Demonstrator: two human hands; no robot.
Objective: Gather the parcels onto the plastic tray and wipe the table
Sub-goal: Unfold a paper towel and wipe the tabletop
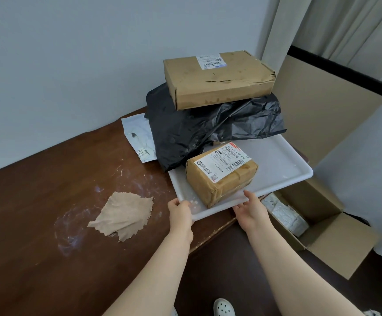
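Closest to you, one pale shoe [223, 307] showed on the floor between your forearms. Your left hand [180, 210] gripped the near-left corner of the white plastic tray [276, 160], thumb over the rim and fingers curled beneath. Your right hand [251, 210] held the same near rim further right, thumb on top and fingers under the edge.

Left of your hands, a crumpled beige cloth [123, 215] lay on the dark wooden tabletop [37, 190] among whitish smears. To your right, an open carton [322, 226] sat on the floor.

The tray rested at the tabletop's right end, its near rim running left to right and its right corner jutting past the edge. On it, a small taped brown parcel [219, 176] lay label-up, a corner pointing at you, its long axis slanting from near left to far right. Behind it, a black bagged parcel [208, 128] sprawled across the tray's far part and spilled over its left rim. A flat cardboard box [217, 80] sat on top, long axis left to right. A white mailer [137, 137] lay on the tabletop, tucked partly beneath the black parcel's left side.
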